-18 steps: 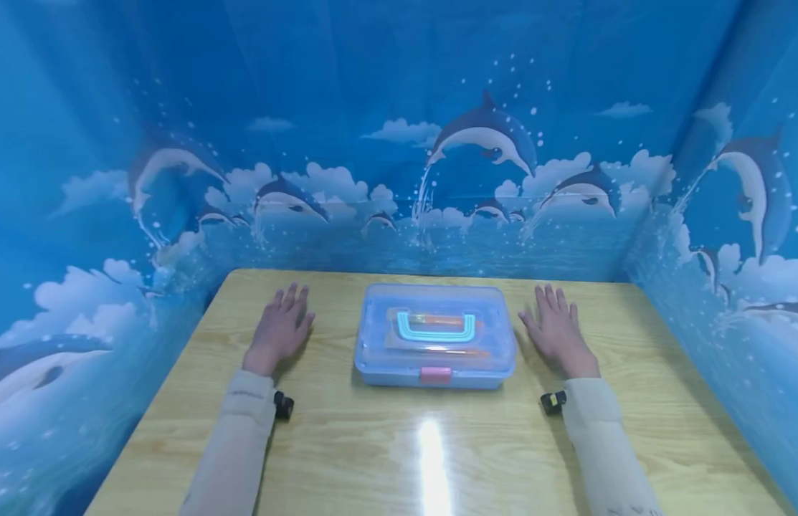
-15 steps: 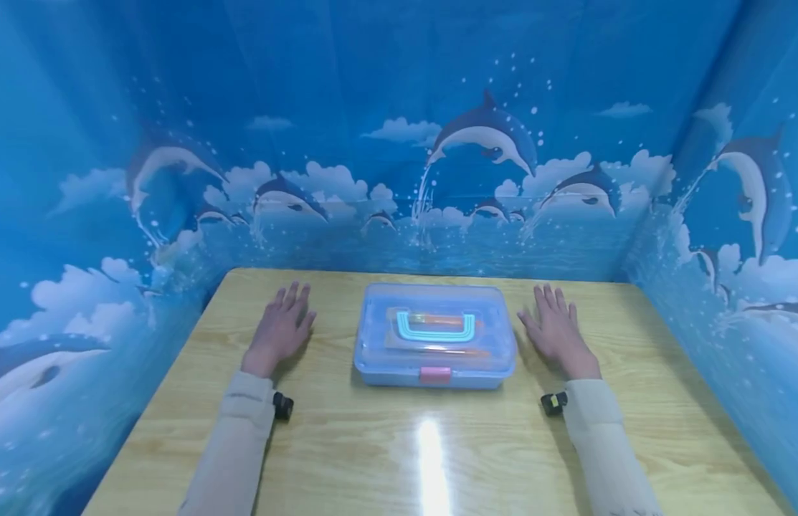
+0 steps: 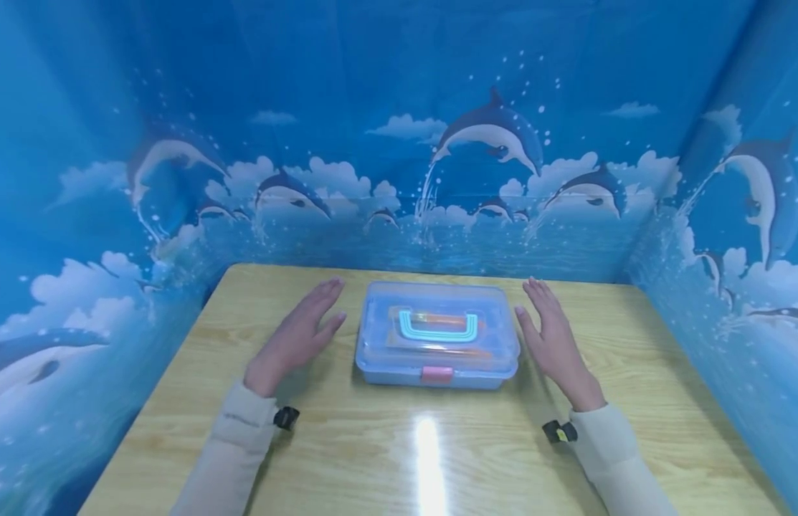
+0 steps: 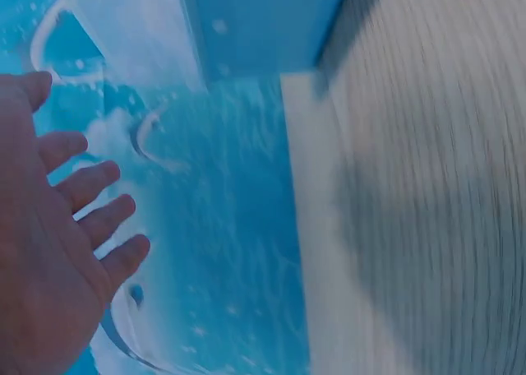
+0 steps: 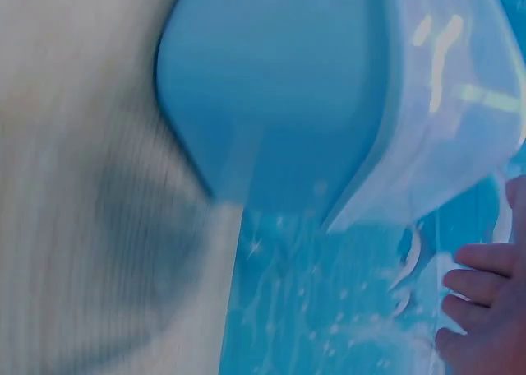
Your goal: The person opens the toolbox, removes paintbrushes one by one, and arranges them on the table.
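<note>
A blue plastic case [image 3: 437,358] with a clear lid, a light blue handle [image 3: 437,335] and a pink latch [image 3: 437,374] sits closed on the table. Orange items show blurrily through the lid. To its left, my left hand [image 3: 295,340] is raised off the wood with fingers extended and thumb apart, touching nothing. My right hand [image 3: 556,347] stands just beside the case's right side, fingers straight, palm turned inward. Whether it touches the case I cannot tell from the head view; in the right wrist view the fingers [image 5: 481,286] look apart from the case [image 5: 271,87].
The wood-grain table [image 3: 347,444] carries a bright light reflection in front of the case. A blue dolphin-print curtain [image 3: 399,179] encloses the back and both sides. Each wrist wears a small black camera, such as the left one [image 3: 286,418].
Both hands have lifted from lying flat on the table and turned palms inward. The left hand has come right, nearer the case; the right has shifted slightly toward it. The case stays put.
</note>
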The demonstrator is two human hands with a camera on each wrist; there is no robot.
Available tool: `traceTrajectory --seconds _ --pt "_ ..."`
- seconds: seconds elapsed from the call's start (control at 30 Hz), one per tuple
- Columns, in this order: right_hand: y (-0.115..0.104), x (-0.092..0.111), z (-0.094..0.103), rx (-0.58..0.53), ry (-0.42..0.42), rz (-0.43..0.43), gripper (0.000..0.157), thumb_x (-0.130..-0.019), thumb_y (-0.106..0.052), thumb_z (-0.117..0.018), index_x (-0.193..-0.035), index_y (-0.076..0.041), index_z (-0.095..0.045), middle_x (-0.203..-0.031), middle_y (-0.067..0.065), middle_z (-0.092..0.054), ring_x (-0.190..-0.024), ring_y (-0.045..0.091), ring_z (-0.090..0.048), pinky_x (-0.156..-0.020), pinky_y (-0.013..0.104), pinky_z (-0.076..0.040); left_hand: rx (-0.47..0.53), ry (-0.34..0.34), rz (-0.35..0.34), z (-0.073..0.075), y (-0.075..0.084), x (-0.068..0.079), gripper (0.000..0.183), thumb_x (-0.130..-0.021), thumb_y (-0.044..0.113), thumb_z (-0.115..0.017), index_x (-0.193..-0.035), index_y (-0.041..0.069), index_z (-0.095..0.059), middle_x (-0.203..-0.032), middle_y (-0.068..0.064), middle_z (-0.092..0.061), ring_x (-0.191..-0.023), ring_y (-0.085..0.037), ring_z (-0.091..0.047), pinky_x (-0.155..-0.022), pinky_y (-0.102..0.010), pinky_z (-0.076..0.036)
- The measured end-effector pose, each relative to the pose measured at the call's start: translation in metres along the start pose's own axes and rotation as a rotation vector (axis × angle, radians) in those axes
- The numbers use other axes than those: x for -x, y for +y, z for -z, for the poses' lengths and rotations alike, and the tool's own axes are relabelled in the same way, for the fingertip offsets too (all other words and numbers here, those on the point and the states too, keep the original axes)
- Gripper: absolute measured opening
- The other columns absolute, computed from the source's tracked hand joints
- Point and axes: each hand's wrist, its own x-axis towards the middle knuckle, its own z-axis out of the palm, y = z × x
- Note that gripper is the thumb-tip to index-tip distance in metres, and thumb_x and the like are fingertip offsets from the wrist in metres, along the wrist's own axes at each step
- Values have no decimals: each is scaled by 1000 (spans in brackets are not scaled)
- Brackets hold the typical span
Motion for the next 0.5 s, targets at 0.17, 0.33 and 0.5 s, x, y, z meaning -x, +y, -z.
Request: traceTrajectory --seconds 0.17,0.33,0.5 --pt "-18 14 -5 -108 169 169 41 -103 -10 -55 -143 1 -55 -149 23 -52 -143 40 -40 -122 54 -31 -26 57 -191 -6 23 6 65 -103 29 -60 -158 5 -34 -164 -16 -33 -152 -38 -30 -124 -56 -28" --pt "-34 25 -18 -235 286 465 29 -92 3 -57 -117 4 -71 -117 19 -72 -118 32 -59 -112 27 -42 -50 97 -339 -17 38 12 63 -98 25 -68 -152 5 -45 -160 -15 -41 -147 -40 -39 -120 -54 -35" --pt "-51 37 -35 -357 240 728 25 -83 8 -56 -102 8 -72 -100 19 -72 -100 29 -64 -103 22 -50 -113 154 -503 -32 45 15 59 -95 21 -72 -147 3 -53 -154 -19 -48 -142 -42 -45 -115 -52 -43"
